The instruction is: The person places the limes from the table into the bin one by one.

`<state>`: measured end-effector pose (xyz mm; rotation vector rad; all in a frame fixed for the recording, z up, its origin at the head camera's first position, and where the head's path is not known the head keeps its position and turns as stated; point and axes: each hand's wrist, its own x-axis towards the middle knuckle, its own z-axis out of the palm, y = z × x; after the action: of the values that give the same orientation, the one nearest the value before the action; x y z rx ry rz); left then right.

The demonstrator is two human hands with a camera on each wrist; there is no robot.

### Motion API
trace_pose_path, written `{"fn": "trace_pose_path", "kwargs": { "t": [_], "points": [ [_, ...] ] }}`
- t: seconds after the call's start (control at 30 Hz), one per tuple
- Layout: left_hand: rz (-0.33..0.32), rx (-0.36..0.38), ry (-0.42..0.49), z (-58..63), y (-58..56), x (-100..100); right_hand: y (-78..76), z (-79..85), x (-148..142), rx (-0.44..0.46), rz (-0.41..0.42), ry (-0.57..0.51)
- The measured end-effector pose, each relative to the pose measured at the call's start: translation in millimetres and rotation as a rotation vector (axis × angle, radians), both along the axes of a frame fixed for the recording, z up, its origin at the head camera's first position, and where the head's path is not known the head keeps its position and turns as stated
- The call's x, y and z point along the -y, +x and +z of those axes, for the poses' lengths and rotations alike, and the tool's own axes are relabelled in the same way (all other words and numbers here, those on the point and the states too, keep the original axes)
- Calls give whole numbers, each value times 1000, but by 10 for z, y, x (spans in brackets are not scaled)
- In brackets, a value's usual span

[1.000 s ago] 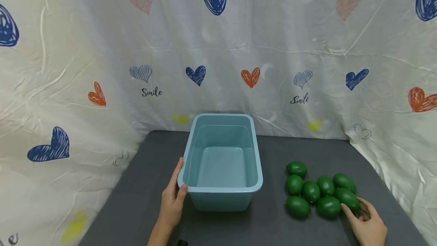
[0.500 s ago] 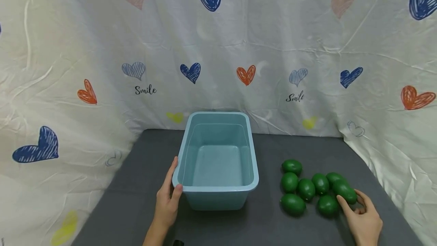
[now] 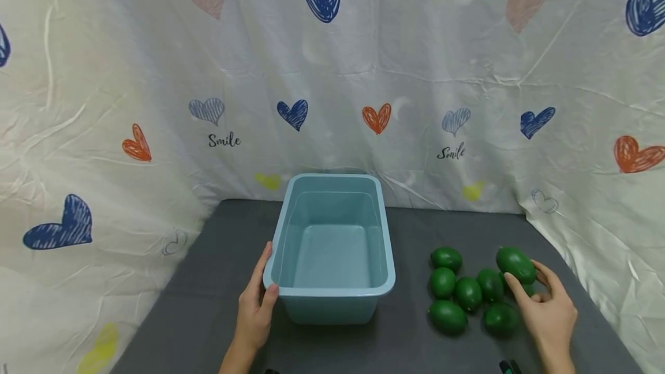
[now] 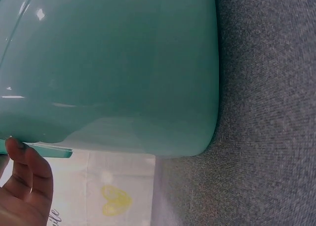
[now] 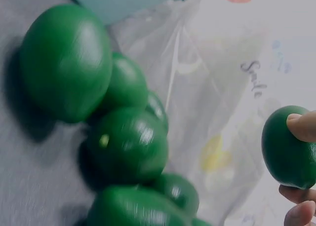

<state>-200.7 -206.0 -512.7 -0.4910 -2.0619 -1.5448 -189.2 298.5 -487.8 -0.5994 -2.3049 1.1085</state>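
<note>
In the head view my right hand [image 3: 550,310] pinches a green lime [image 3: 516,265] between thumb and fingers, raised above the other limes. The right wrist view shows the thumb pressed on this held lime [image 5: 290,146], with fingers beneath it. Several more limes lie clustered on the dark table, among them a front one [image 3: 448,317] and a back one [image 3: 446,258]. My left hand [image 3: 254,313] grips the near left corner of a light blue plastic basin [image 3: 332,292], whose inside shows bare. Up close in the left wrist view, the curled fingers [image 4: 37,169] meet the basin's rim.
A dark grey cloth-like tabletop [image 3: 410,345] carries everything. Behind and at both sides hangs a white curtain [image 3: 332,62] printed with hearts and "Smile". A small black and green object [image 3: 509,367] peeks in at the bottom edge, by the right forearm.
My right hand has lifted the lime up off the cluster, uncovering part of another lime beneath. The left hand keeps its hold on the basin. The head view has shifted slightly.
</note>
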Motion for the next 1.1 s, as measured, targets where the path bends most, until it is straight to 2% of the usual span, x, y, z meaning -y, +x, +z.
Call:
{"fn": "trace_pose_path", "kwargs": {
  "t": [0.13, 0.33, 0.57, 0.73, 1.1],
  "points": [
    [2, -5, -5, 5, 6, -7, -35, 33, 107, -64, 27, 26],
    [1, 17, -1, -6, 6, 4, -89, -18, 310, -153, 73, 80],
    [-2, 25, 25, -15, 5, 6, -160, -70, 552, -182, 144, 46],
    [-8, 9, 28, -24, -3, -3, -204, -68, 686, -193, 181, 21],
    [3, 23, 35, -13, 2, -21, -321, -28, 984, -235, 285, -19]
  ]
}}
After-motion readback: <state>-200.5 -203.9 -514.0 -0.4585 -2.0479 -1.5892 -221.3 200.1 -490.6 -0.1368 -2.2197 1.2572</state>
